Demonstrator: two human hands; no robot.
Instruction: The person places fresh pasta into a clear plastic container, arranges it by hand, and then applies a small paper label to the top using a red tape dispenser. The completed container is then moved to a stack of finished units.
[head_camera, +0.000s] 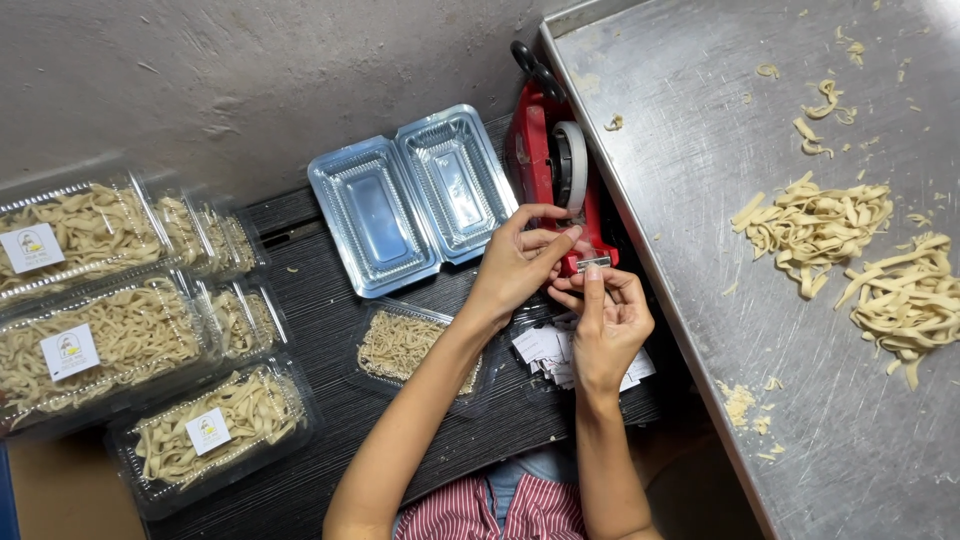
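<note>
A dark, slatted desk (330, 330) is seen from above, set against a rough grey wall, with a steel-topped desk (700, 200) butted along its right edge. Loose piles of pale cut noodles (815, 225) and small scraps are scattered over the steel surface toward its right edge.

At the left edge of the dark desk, clear lidded plastic boxes (120, 340) are stacked, each filled with noodles and marked with a small white label. An empty clear hinged box (410, 195) is laid open near the far edge of the desk, both halves facing up. Just in front of it, a closed clear box (395, 345) with noodles inside is placed, partly covered by the left forearm. A loose heap of small white labels (545, 350) is seen beneath the hands.

A red tape dispenser (545, 150) with a roll of clear tape is stood at the right edge of the dark desk, against the steel rim. The left hand (520, 260) is curled, its thumb and fingers pinched near the dispenser's cutter end. The right hand (605, 320) is partly closed, its index finger pressed up at the metal cutter (593, 263). Whether a strip of tape is actually gripped cannot be told. A striped red and white garment (500, 510) is visible at the bottom edge.
</note>
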